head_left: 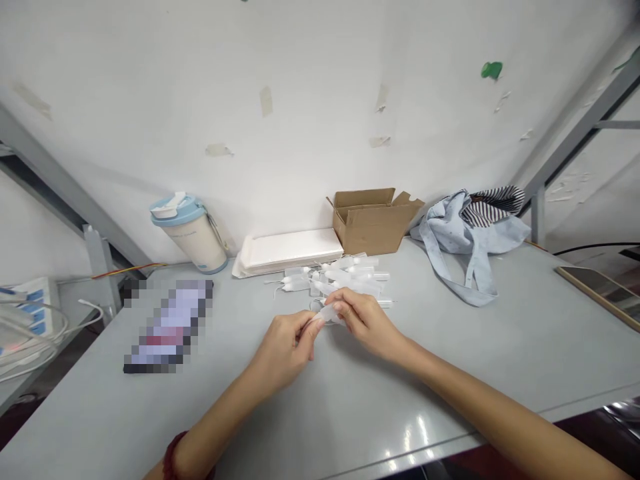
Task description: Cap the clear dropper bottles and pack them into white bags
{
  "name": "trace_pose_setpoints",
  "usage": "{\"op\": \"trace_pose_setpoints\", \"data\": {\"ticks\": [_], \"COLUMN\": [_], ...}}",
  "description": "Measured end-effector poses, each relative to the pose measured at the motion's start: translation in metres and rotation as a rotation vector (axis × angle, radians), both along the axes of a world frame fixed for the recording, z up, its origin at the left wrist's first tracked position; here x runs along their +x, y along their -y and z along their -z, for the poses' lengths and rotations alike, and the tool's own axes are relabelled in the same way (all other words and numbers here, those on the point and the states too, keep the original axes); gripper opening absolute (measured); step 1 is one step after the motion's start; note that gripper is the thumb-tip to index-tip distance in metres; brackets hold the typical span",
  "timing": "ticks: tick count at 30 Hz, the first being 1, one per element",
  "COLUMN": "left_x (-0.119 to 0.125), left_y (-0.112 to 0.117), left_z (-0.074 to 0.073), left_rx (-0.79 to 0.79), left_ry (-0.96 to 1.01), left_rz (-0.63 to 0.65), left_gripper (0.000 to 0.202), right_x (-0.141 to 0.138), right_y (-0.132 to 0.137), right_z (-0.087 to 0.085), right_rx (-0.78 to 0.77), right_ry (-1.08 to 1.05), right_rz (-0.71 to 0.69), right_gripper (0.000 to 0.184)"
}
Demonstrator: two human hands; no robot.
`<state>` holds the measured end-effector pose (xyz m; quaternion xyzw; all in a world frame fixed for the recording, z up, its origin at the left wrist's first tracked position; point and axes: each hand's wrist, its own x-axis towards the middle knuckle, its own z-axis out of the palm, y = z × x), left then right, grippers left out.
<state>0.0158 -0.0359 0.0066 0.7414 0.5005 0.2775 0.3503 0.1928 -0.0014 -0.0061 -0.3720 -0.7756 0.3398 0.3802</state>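
Between my two hands, just in front of the pile, is a small translucent white tube-like piece (327, 312). The thumb and fingers of my left hand (286, 347) pinch its near end. My right hand (369, 321) grips the other end with bent fingers, which partly cover it. Right behind my fingers lies a loose pile of similar small white tubes (297, 284), several with rounded tips and thin string-like ends. What exactly the pieces are I cannot make out.
Along the wall stand a cream tumbler with a blue lid (193, 233), a flat white box (293, 248), an open cardboard box (375, 227) and a light blue cloth bag (450, 233). A blurred-out phone-like object (170, 327) lies left, another phone (603, 290) right.
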Motion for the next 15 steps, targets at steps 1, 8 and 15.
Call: {"op": "trace_pose_setpoints", "data": {"ticks": [1,8,15], "left_x": [0.0,-0.008,-0.034], "left_y": [0.0,-0.009,-0.025], "left_z": [0.003,0.014,-0.002], "left_rx": [0.101,0.373,0.317], "left_ry": [-0.069,-0.359,-0.265], "left_rz": [-0.007,0.02,-0.253], "left_gripper": [0.035,0.021,0.024], "right_x": [0.0,-0.002,0.008], "right_y": [-0.001,-0.006,0.063], "right_z": [0.0,0.0,-0.046], "right_rx": [-0.027,-0.164,0.37], "right_ry": [0.007,0.102,-0.05], "right_rz": [0.003,0.009,0.063], "right_gripper": [0.027,0.025,0.021]}}
